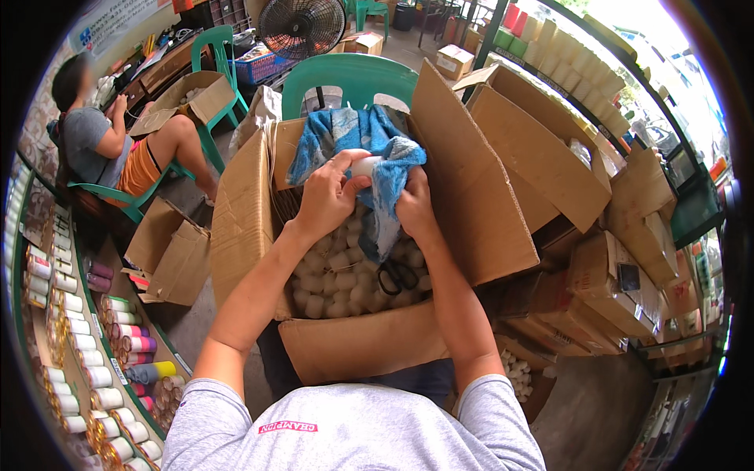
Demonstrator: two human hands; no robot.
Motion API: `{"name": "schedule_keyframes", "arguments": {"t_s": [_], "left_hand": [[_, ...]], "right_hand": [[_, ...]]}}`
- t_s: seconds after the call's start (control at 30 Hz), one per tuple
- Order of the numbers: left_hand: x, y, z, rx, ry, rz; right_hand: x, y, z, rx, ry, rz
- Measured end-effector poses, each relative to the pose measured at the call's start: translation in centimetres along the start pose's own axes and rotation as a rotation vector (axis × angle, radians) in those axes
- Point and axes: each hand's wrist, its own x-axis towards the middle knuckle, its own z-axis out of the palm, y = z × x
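The left hand (pixel 326 196) pinched a small white cylindrical candle (pixel 366 166) above the open cardboard box (pixel 243 212); the right hand (pixel 415 206) gripped a blue terry cloth (pixel 345 137) around it, apparently mid-wipe. Many white candles (pixel 334 279) lay below.

The blue cloth (pixel 369 149) hides most of the small white cylinder (pixel 364 166) and the right hand's (pixel 415 206) fingers.
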Motion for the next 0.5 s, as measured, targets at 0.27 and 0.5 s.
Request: {"name": "schedule_keyframes", "arguments": {"t_s": [0.27,0.5], "left_hand": [[-0.4,0.6,0.8,-0.255,-0.009,0.029],[0.2,-0.6,0.3,-0.315,0.449,-0.139]], "right_hand": [[0.3,1.1,-0.4,0.409,0.140,0.372],[-0.9,-1.1,-1.1,0.090,-0.447,0.494]]}}
